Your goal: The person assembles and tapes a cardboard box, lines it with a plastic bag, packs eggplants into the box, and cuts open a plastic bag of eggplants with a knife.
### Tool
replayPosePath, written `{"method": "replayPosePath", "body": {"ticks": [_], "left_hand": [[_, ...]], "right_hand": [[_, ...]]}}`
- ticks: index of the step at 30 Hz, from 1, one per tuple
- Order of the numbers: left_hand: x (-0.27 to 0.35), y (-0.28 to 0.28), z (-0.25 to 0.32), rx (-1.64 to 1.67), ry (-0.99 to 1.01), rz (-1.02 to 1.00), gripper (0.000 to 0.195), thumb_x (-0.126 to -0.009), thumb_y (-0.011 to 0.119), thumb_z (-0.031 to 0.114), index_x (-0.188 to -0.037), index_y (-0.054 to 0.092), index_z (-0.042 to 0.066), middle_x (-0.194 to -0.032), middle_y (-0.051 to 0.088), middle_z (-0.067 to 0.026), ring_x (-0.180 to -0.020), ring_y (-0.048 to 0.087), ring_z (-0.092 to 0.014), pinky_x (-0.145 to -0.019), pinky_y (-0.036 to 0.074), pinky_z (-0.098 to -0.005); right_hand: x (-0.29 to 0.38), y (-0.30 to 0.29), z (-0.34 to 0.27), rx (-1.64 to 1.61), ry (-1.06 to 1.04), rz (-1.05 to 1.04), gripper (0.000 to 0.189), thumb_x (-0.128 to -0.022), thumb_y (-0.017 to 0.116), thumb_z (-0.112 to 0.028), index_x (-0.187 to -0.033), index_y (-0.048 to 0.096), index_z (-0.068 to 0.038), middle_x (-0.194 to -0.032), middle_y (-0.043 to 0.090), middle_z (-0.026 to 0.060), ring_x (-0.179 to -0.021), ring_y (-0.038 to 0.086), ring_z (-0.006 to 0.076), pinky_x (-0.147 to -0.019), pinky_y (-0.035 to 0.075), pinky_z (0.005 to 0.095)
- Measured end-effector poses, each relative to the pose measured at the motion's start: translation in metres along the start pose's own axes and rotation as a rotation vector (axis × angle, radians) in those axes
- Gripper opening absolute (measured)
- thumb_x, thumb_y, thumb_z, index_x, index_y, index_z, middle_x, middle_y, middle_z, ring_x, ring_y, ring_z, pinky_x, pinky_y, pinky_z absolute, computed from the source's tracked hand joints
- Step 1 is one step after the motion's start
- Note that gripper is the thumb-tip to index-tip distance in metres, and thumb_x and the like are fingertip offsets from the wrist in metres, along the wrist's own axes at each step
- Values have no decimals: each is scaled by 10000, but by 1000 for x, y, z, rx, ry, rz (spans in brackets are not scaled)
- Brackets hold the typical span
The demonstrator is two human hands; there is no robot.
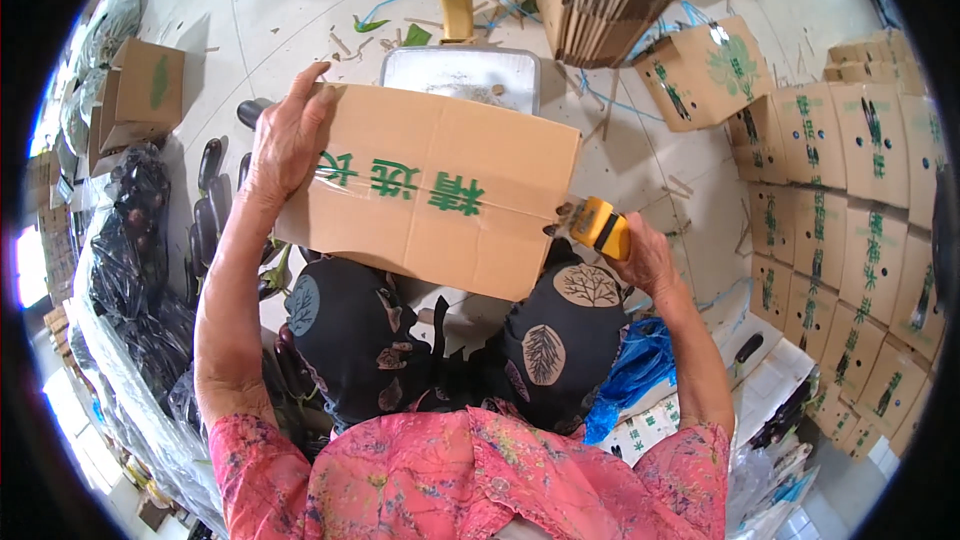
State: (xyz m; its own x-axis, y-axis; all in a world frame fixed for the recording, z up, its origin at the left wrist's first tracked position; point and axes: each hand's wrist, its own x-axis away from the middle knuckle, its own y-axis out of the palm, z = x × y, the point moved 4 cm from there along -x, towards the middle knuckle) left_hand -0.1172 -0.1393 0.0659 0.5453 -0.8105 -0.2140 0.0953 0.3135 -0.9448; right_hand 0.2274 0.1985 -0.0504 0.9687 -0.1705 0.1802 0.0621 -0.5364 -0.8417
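Note:
A cardboard carton (442, 240) with green printed writing lies tilted in front of my knees, its near edge by my lap. My left hand (289, 139) grips the carton's left end, thumb and fingers spread over the upper corner. A shiny strip of clear tape crosses the print near that end. In my right hand (646, 255) is a yellow-and-black hand-held tape dispenser (600, 227). Its front end is at the carton's right edge, beside dark holes in the cardboard; whether it touches cannot be told.
A platform scale (517, 64) stands beyond the carton, with flat cartons (607, 0) stacked beside it. Filled cartons (817, 165) are piled at right. Eggplants (206, 225) and a black plastic bag (139, 240) lie at left. Blue plastic (637, 367) is by my right knee.

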Motion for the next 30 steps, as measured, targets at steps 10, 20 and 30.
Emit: {"method": "replayPosePath", "body": {"ticks": [10,20,30], "left_hand": [[0,2,4,-47,-45,22,241,-858,584,13,-1097,566,44,-1274,572,-161,-794,681,-340,-682,582,-391],[-2,-2,10,198,-318,-15,300,-1010,414,228,-1227,551,72,-1225,611,-168,-899,667,-355,-825,521,-385],[6,1,8,250,-536,47,448,-1010,384,398,-1322,517,106,-992,685,-239,-963,683,-337,-863,504,-396]], "right_hand": [[-79,0,-94,682,-22,-422,314,-737,684,-127,-1019,564,-59,-879,672,134,-801,669,327,-694,541,452],[-43,53,47,200,463,-297,425,-759,730,-251,-1077,573,-19,-987,668,172,-993,634,348,-835,501,434],[-120,-9,-118,-1502,135,339,688,-1010,338,-579,-1451,371,-53,-1491,379,123,-1362,354,223,-1132,272,347]]}}
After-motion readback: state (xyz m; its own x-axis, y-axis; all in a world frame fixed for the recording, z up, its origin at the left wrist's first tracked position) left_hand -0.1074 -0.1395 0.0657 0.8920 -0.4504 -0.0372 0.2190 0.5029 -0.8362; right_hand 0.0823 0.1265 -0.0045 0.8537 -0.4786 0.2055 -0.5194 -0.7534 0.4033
